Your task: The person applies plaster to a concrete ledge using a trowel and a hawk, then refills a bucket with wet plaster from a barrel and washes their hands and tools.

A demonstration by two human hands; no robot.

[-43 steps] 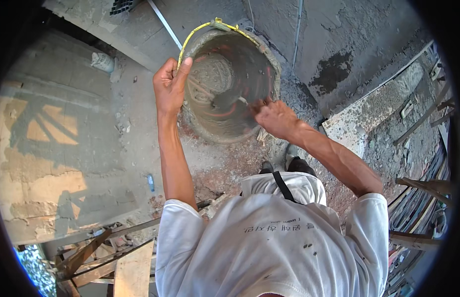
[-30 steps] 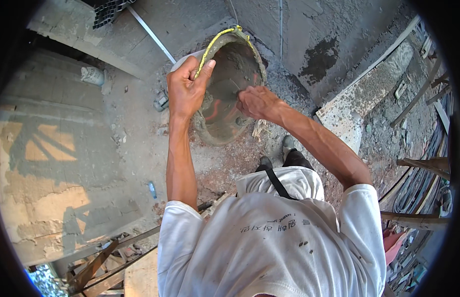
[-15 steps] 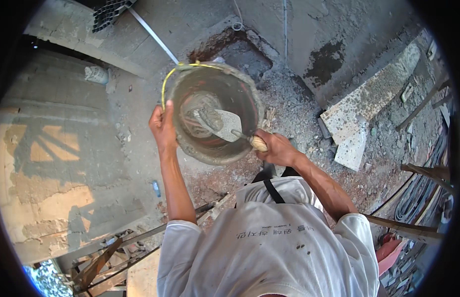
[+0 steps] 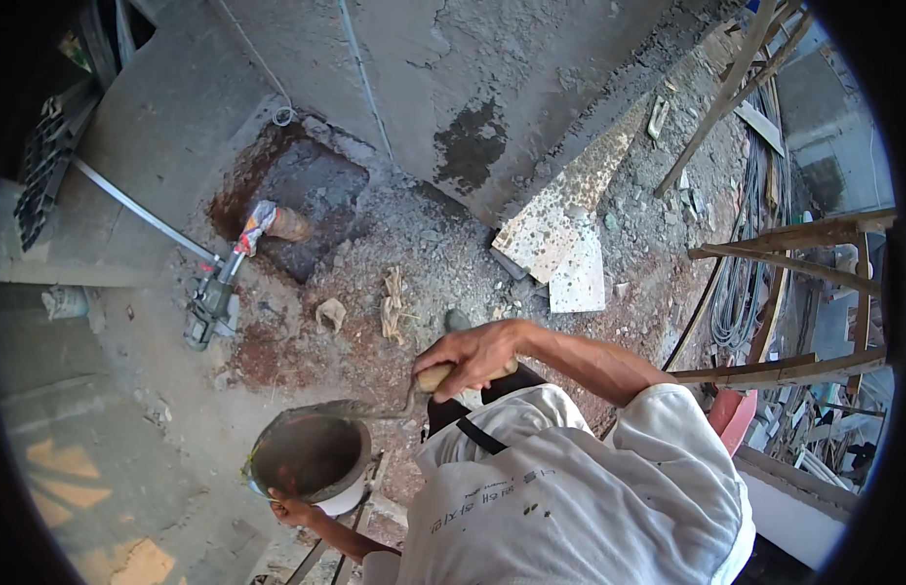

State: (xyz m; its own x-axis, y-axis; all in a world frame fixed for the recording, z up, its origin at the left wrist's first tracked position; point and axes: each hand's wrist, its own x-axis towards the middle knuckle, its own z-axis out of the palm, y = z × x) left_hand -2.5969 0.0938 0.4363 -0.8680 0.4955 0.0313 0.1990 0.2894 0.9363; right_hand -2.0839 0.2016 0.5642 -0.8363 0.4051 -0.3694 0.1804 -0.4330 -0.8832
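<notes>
Right hand (image 4: 475, 359): is clamping the wooden grip of a trowel, fingers wrapped round it, just before the white shirt (image 4: 609, 497).
Trowel (image 4: 348, 410): is pointing left, its grey-smeared blade lying over the bucket's far edge; whether the two are touching, I cannot tell.
Left hand (image 4: 291, 509): is gripping the bucket's edge, low and out to the side; the undersides of the fingers are not showing.
Bucket (image 4: 324, 451): is standing mouth-up to the left of the body, its inner wall dark; whether it is hanging or resting, I cannot tell.
Handling: in my judgement, the right wrist should be holding the blade flat so nothing is slipping off, while the left hand should be bracing the bucket against tipping and leaving the edge free for scraping.
Floor ahead: a grey tool (image 4: 211, 310) is lying near a pit (image 4: 315, 182), rubble spreading to its right.
Wall: is showing a damp patch (image 4: 470, 146).
Right side: a spattered board (image 4: 560, 239) is lying on rubble; coiled cables (image 4: 734, 312) are lying beyond.
</notes>
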